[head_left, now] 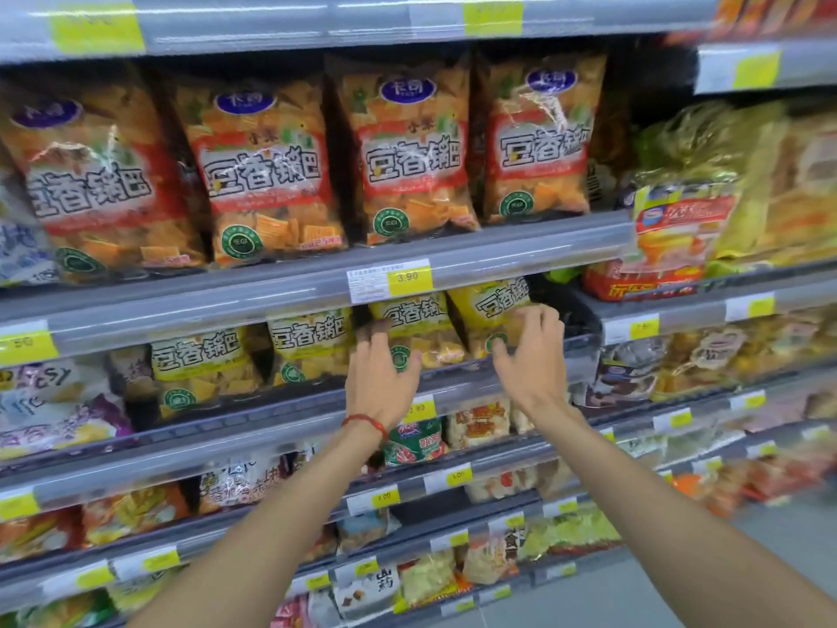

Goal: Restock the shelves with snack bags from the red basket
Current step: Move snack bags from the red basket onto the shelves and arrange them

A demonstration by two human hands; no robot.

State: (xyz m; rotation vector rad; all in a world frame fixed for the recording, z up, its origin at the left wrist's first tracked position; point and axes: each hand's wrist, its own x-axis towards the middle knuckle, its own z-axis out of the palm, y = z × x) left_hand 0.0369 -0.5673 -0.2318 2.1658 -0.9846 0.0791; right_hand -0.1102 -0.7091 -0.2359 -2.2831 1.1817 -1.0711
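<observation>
L hand (382, 378), R hand (532, 355) at 4 yellow bags (308, 342).

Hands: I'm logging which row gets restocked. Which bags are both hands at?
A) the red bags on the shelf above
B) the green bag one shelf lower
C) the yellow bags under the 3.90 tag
C: the left hand and the right hand are both raised at the yellow bags, on the shelf just under the 3.90 tag.
</observation>
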